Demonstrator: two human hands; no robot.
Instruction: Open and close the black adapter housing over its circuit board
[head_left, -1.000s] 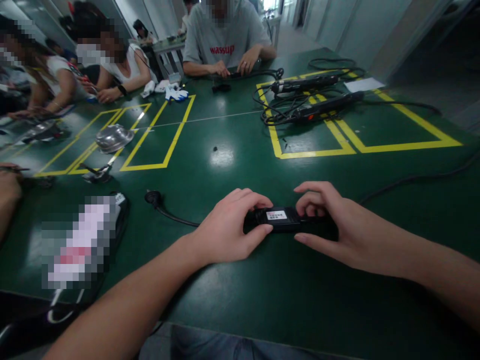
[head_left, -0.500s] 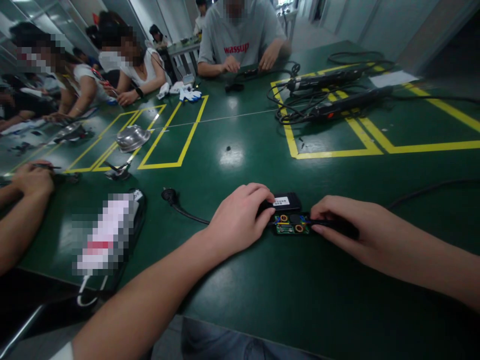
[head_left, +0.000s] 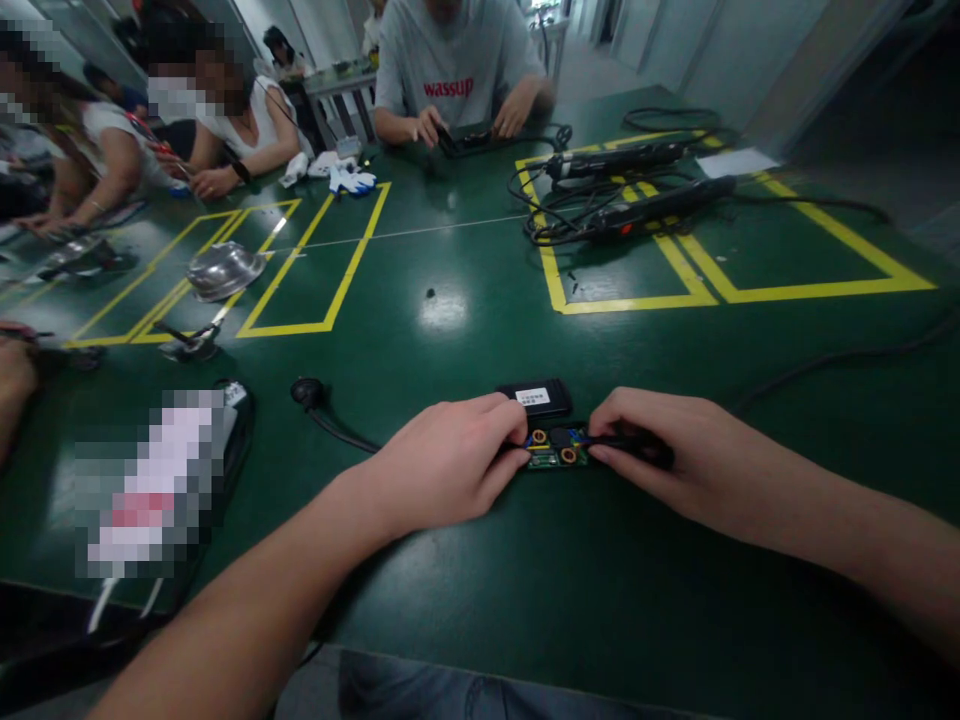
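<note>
Circuit board: sits bare on the table (head_left: 450, 570), components up, between both hands (head_left: 556, 447); I take it as clock centre, 12 pointing away from the wearer.
Left hand: at 9, thumb and fingers pinching the board's left end, where the plug lead (head_left: 341, 435) comes in; exact contact hidden from me (head_left: 457, 452).
Right hand: at 3, pinching the thick black lead close to the board (head_left: 694, 440).
Right lead: runs through those fingers, on toward 2 (head_left: 637, 446).
Why this hold: I judge gripping both ends steadies a light board and leaves its middle in view.
Labelled cover: just beyond, between 11 and 12, label up; seems parked within reach, clear of the components (head_left: 541, 397).
Plug: lies loose around 9 to 10 (head_left: 307, 393).
In the way: left fingers overlap the cover's near edge in my view, touching or not I can't tell; trailing leads tug both sides, I'd guess.
Pixelated item: at 9, well apart (head_left: 161, 480).
Metal bowl: at 10, on yellow tape (head_left: 225, 270).
Gloves: at 11 (head_left: 352, 182).
Black corded tools: at 1, cords tangled, nowhere near the hands (head_left: 660, 207).
Paper: at 1, past them (head_left: 739, 163).
Co-worker: between 11 and 12, across, handling a dark part (head_left: 465, 65).
</note>
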